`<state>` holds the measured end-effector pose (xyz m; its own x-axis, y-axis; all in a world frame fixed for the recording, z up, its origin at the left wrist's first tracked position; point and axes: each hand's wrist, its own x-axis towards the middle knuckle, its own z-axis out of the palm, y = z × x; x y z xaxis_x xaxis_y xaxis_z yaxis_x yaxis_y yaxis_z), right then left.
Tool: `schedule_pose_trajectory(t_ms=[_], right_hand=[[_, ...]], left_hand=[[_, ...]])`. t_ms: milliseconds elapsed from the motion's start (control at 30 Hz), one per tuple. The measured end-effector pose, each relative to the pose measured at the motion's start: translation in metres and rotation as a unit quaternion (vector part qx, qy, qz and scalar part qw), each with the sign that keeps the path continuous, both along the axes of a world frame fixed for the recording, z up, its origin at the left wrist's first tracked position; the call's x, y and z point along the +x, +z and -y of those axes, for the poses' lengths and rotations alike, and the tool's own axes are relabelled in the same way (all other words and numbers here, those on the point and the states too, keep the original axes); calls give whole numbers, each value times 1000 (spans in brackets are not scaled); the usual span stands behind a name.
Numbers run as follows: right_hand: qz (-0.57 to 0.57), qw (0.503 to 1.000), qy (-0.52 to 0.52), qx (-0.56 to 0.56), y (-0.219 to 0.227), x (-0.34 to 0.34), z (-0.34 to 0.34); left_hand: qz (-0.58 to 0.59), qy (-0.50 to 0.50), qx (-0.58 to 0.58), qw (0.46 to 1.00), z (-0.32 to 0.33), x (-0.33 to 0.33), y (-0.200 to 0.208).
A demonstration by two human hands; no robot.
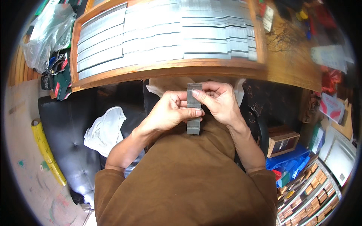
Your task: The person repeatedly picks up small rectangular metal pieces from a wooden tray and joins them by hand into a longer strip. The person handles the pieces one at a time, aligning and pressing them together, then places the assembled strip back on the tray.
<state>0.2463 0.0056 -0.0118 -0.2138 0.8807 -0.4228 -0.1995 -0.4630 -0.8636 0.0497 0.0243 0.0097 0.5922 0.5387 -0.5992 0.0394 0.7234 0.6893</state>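
Note:
In front of my chest, a narrow dark grey strip (194,100) hangs upright, crossed by several lines, as if made of thin overlapping pieces. My left hand (169,110) grips its lower half, thumb across the front and fingers behind. Higher up, my right hand (220,101) pinches it with the thumb pressed on its face near the top end. Beyond both hands, a wooden tray (169,71) holds rows of thin, shiny grey flat pieces, packed close and overlapping. What the strip is made of, I cannot tell.
A black padded seat (68,132) with a white cloth (107,130) lies to the left, near a yellow roll (47,152). At far left hangs a clear plastic bag (52,35). To the right are a wooden box (283,144), blue plastic (288,158) and a rack of small blocks (316,188).

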Motion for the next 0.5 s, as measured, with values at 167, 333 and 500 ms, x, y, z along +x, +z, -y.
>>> schedule_pose_trajectory(t_ms=[167, 333, 500], right_hand=[[-23, 1000, 9, -18, -8, -3, -7], [-46, 998, -7, -52, -5, -3, -10], [-65, 997, -27, -39, -2, -7, -10]], left_hand=[[-12, -1, -12, 1000, -2, -4, -3], [-3, -14, -14, 1000, -7, -4, -5], [15, 3, -39, 999, -3, -2, -6]])
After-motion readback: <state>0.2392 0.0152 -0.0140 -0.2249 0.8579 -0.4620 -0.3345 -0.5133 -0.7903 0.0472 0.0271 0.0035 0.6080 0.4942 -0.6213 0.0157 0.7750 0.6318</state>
